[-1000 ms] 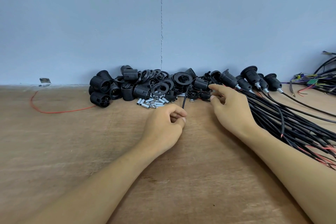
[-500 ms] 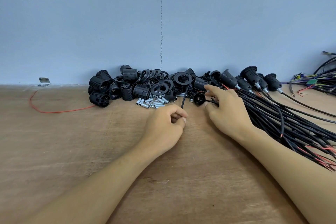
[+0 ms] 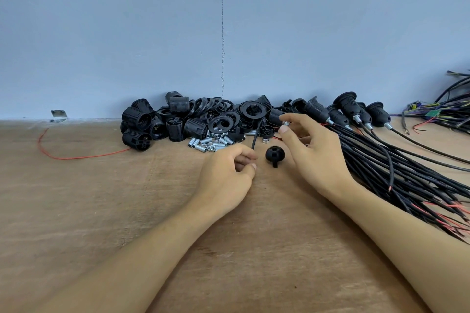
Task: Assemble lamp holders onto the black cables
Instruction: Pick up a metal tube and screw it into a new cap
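The thin black cable (image 3: 255, 134) looks floppy, so it is best gripped near its tip, as the left hand (image 3: 226, 175) does, fingers curled round it. The light, hard cap (image 3: 275, 154) lies on the table (image 3: 101, 198) between the hands; the right hand (image 3: 315, 150) seems to pinch a metal tube (image 3: 285, 123).

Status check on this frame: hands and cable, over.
Left hand grips black cable, end up. Right hand pinches small silver tube, it seems. Black cap loose on table between hands. Nothing in the way.
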